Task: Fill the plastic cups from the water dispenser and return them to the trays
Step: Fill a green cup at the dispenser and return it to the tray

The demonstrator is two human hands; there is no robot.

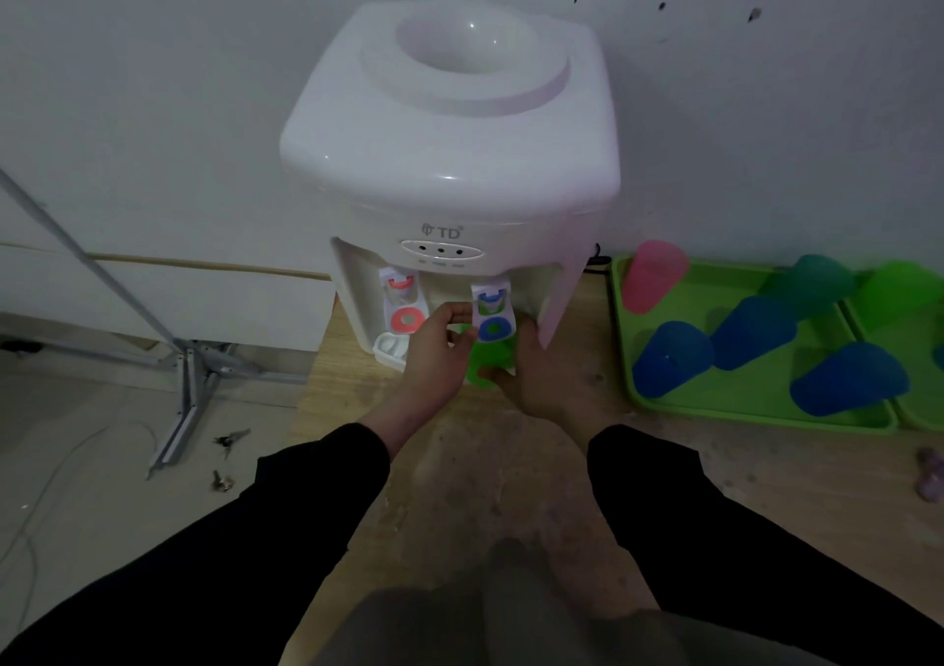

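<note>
A white water dispenser (pixel 449 154) stands on the wooden table against the wall, with a red tap (pixel 406 308) on the left and a blue tap (pixel 491 315) on the right. Under the blue tap sits a green plastic cup (pixel 485 364), gripped from the right by my right hand (pixel 536 374). My left hand (pixel 434 359) reaches in from the left, its fingertips at the blue tap's lever beside the cup's rim. To the right, a green tray (pixel 756 410) carries a pink cup (pixel 651 274) and several blue and teal cups lying upside down.
A second green tray (pixel 914 410) with a green cup (pixel 899 287) lies at the far right edge. A metal stand (pixel 189 374) and cables occupy the floor on the left. A small purple object (pixel 932 476) rests on the table at the right.
</note>
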